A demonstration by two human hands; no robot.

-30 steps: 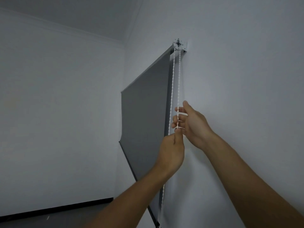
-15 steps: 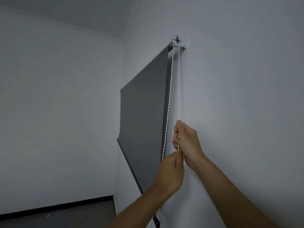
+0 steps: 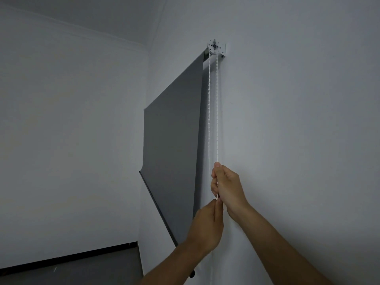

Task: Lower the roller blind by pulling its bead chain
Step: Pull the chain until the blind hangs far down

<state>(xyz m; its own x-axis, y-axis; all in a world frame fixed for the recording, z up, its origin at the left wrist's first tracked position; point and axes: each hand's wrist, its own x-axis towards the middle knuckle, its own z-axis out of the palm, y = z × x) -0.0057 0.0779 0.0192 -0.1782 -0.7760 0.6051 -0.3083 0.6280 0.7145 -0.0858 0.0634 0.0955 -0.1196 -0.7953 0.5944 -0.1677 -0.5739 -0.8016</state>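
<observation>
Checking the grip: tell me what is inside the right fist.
The right hand is closed around one strand of the bead chain, which enters at the thumb and leaves below toward the left hand. The stretch inside the fist is hidden by the fingers.

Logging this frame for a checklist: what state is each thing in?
Blind: partly lowered, bottom bar hanging free.
Chain: two strands hanging taut from the bracket.
Bracket: fixed to the wall.
Right hand: grip closed on the chain.
Left hand: pinching the chain just below.
</observation>
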